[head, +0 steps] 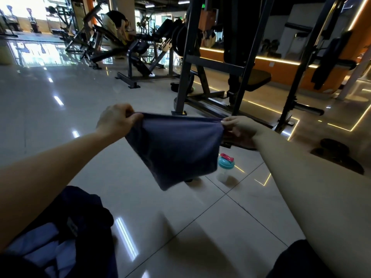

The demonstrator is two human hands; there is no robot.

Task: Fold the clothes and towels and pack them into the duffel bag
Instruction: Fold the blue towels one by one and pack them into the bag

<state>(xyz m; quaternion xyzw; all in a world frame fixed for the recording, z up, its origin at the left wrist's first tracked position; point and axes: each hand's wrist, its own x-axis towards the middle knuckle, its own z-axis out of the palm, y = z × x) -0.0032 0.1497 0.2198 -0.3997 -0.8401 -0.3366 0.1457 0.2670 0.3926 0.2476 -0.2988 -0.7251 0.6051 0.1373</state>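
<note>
Navy-blue cloth garment (176, 149) hangs in the air between my hands, stretched by its top edge above the tiled floor (180, 227). My left hand (115, 121) pinches one top corner, fingers clenched on fabric; my right hand (237, 127) pinches the other corner. Dark duffel bag (80, 221) sits open at lower left, pale clothes (46, 247) inside. Teal-lidded shaker bottle (225, 167) stands on floor behind the garment.
</note>
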